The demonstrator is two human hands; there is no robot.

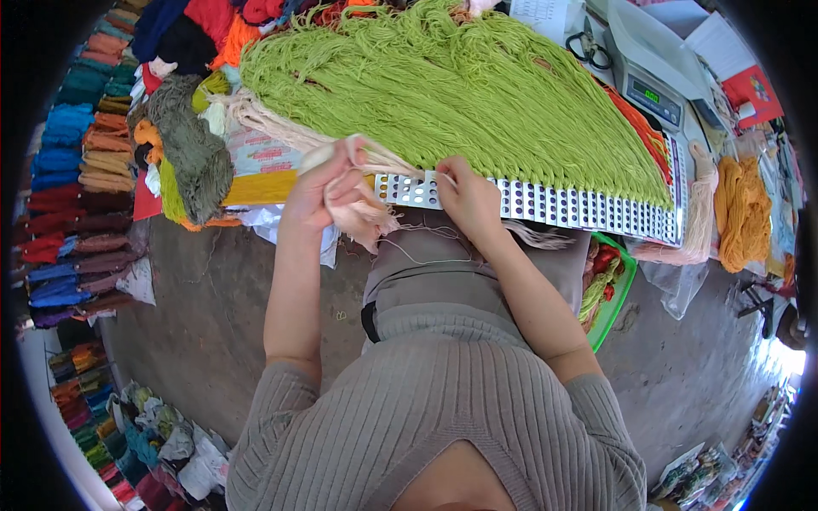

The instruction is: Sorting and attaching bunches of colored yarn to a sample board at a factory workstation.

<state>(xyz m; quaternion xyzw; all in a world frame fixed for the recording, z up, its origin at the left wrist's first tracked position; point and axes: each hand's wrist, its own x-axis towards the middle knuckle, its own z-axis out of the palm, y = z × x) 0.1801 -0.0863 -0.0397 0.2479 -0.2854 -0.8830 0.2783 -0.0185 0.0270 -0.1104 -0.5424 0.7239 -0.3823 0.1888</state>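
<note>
A bunch of pale pink yarn [362,217] hangs from my left hand [319,183], whose fingers are closed around it. Strands of it run right to the top edge of a white strip punched with rows of round holes [545,200]. My right hand [470,194] is closed at that edge, thumb and fingers pinching the strip close to where the pink strands meet it; whether a strand is also in the pinch is hidden. Knotted along the strip to the right, a thick mass of green yarn [443,94] fans out over the table.
Beyond the green yarn on the right are black scissors [590,49] and a digital scale [652,89]. Orange yarn [743,211] hangs at the far right, and a grey-green skein [189,136] lies left. A green basket [618,294] stands below the table edge. Coloured skeins [68,204] fill shelves at left.
</note>
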